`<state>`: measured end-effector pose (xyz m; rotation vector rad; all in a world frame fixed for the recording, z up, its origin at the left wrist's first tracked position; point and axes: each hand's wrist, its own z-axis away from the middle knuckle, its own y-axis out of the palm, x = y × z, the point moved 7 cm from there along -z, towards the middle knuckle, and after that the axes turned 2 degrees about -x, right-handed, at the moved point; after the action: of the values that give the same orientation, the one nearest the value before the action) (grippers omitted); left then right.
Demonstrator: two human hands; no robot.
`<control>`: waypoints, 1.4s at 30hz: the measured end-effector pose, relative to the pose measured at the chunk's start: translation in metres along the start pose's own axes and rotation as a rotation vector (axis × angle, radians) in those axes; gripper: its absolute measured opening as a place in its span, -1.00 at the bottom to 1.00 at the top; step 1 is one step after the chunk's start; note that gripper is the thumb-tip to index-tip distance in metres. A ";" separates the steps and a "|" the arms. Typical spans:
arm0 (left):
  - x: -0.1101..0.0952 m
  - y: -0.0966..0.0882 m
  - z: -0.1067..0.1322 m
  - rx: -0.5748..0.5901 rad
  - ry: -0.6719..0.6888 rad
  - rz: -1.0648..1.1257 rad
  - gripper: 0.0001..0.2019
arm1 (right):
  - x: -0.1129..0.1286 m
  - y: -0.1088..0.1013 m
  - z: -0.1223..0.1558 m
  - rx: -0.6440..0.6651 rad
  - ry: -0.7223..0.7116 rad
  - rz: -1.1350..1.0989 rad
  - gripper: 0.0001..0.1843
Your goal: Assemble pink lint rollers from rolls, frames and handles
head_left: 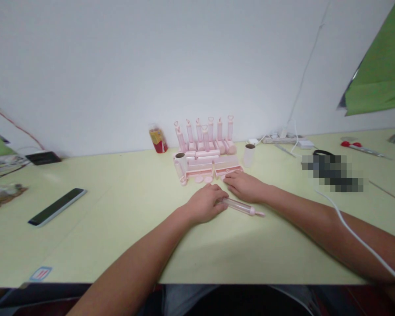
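My left hand is closed round the near end of a clear plastic tube, which lies low over the table. A pink cap with a loop sits on the tube's right end. Fingers bent, my right hand rests just behind the tube, its fingertips at a small pink disc in front of an open pink box; whether they grip it is hidden. More flat pink discs lie to the left. Behind them, several capped clear tubes stand upright among pink parts.
A white cylinder stands right of the pink parts, another at their left. A red and yellow can-like pack is by the wall. A phone-like slab lies left; a white cable crosses my right arm.
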<state>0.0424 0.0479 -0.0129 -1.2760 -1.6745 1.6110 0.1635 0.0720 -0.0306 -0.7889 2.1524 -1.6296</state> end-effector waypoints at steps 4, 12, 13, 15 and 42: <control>0.000 0.000 -0.001 0.002 -0.001 -0.004 -0.71 | 0.001 0.001 -0.007 -0.001 0.010 0.022 -0.74; 0.000 0.000 0.000 0.011 0.008 -0.002 -0.72 | 0.002 0.003 -0.012 -0.007 0.004 0.022 -0.78; 0.000 0.000 0.000 0.011 0.010 -0.002 -0.72 | 0.002 0.003 -0.012 -0.011 0.006 0.016 -0.79; 0.001 0.001 0.000 0.004 0.012 -0.001 -0.72 | 0.000 0.003 -0.013 -0.019 0.013 0.000 -0.80; -0.023 -0.007 0.003 -0.039 -0.142 -0.067 -0.70 | 0.026 0.001 0.031 -0.020 0.349 -0.912 -0.40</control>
<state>0.0481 0.0271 -0.0013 -1.1337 -1.8218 1.6706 0.1600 0.0326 -0.0392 -1.7884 2.1519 -2.2898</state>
